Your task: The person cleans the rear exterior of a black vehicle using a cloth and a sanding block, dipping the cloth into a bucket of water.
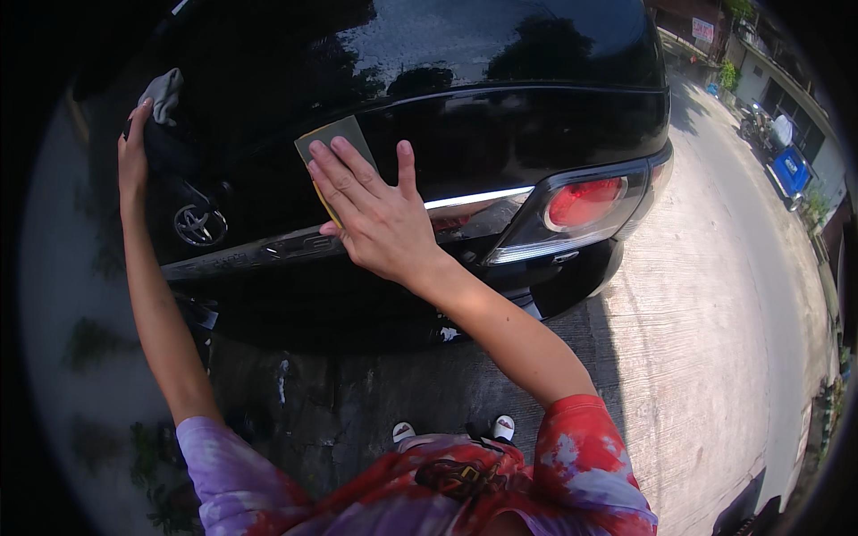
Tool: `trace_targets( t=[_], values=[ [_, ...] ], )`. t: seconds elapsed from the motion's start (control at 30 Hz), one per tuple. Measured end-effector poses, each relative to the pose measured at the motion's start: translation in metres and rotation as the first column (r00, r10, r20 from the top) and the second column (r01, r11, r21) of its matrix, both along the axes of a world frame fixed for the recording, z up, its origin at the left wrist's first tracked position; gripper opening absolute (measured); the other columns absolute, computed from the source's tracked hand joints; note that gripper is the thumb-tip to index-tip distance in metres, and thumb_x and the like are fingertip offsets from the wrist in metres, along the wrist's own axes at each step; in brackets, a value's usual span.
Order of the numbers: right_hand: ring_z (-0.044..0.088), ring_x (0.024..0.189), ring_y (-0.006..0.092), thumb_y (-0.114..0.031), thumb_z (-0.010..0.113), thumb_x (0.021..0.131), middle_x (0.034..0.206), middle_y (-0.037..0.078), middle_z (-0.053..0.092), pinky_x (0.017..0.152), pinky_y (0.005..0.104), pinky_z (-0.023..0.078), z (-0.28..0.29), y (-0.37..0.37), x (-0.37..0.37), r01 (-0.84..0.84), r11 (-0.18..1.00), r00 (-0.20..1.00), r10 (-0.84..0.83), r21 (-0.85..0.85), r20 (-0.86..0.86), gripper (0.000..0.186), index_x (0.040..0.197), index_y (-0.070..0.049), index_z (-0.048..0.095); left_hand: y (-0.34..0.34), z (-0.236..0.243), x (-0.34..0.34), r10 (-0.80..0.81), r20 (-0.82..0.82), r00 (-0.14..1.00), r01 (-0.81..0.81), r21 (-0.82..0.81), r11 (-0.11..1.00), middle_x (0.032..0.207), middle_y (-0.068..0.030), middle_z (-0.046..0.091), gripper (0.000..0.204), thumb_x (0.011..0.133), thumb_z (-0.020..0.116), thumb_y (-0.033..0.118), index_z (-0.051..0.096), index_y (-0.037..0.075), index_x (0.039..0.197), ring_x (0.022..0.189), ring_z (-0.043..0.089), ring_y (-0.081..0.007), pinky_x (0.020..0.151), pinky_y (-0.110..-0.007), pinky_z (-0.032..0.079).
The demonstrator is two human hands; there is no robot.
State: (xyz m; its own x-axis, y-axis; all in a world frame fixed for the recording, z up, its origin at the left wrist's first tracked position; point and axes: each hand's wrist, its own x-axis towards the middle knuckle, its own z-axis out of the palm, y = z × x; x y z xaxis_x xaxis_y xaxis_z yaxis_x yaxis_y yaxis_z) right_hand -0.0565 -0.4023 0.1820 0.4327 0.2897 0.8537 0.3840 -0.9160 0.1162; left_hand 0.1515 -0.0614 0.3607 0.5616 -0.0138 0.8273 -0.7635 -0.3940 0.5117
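My right hand (pixel 366 198) lies flat with fingers spread on an olive-grey square pad (pixel 332 129) with a yellow edge, pressed to the rear of a glossy black car (pixel 500 129). Farther left, my left hand (pixel 134 147) grips a crumpled grey cloth (pixel 164 93) against the car's body. A chrome emblem (pixel 200 225) sits between my arms, below the cloth. To the right of my right hand are a chrome trim strip (pixel 478 196) and a red tail light (pixel 584 205).
My white sandals (pixel 502 427) stand on shaded concrete (pixel 366 393) below the bumper. A sunlit road (pixel 688 330) runs along the right, with a motorcycle with blue sidecar (pixel 788 170), plants (pixel 728 76) and low buildings (pixel 795 107) beside it.
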Motion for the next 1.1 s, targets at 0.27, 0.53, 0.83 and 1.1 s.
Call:
trace_targets(
  t=[0.27,0.53,0.83,1.1],
  values=[
    [0.013,0.159,0.0373,-0.055,0.03,0.109,0.172,0.019,0.015,0.119,0.0705,0.002,0.015,-0.157,-0.054,0.423,0.705,0.823,-0.562,0.569,0.084,0.074,0.164,-0.005,0.023,-0.014,0.004,0.002,-0.064,0.056,0.996,0.069,-0.088,0.994,0.116,-0.0071,0.074,0.047,0.1,0.058,0.041,0.072,0.001,0.121,0.115,0.064,-0.0172,0.105,-0.028,0.04],
    [0.03,0.154,0.0125,-0.036,0.063,0.097,0.165,-0.004,0.038,0.123,0.0684,0.002,0.014,-0.021,-0.02,-0.064,0.931,0.977,-0.014,-0.358,-0.212,0.061,0.154,-0.018,0.049,0.008,-0.002,0.016,-0.048,0.106,0.993,0.059,-0.102,0.993,0.119,-0.0093,0.075,0.048,0.098,0.059,0.045,0.073,0.007,0.124,0.117,0.066,-0.0195,0.104,-0.029,0.042],
    [0.069,0.116,0.0295,-0.027,0.046,0.11,0.12,0.017,0.074,0.095,0.035,0.053,0.074,-0.328,-0.211,0.662,0.573,0.682,-0.728,0.483,-0.071,0.037,0.135,-0.007,0.066,-0.02,-0.006,-0.005,0.038,0.039,0.999,-0.035,-0.063,0.997,0.117,-0.0072,0.072,0.042,0.102,0.058,0.035,0.071,0.001,0.123,0.115,0.064,-0.0178,0.105,-0.027,0.04],
    [0.069,0.084,0.0497,-0.041,0.055,0.103,0.091,0.025,0.073,0.082,0.0497,0.054,0.046,-0.113,-0.093,0.599,0.737,0.782,-0.456,0.311,-0.426,0.08,0.163,-0.004,0.016,-0.009,-0.008,0.003,0.168,-0.017,0.986,-0.169,-0.093,0.981,0.123,-0.014,0.072,0.061,0.09,0.06,0.063,0.072,0.015,0.126,0.121,0.064,-0.0319,0.106,-0.037,0.043]
  ],
)
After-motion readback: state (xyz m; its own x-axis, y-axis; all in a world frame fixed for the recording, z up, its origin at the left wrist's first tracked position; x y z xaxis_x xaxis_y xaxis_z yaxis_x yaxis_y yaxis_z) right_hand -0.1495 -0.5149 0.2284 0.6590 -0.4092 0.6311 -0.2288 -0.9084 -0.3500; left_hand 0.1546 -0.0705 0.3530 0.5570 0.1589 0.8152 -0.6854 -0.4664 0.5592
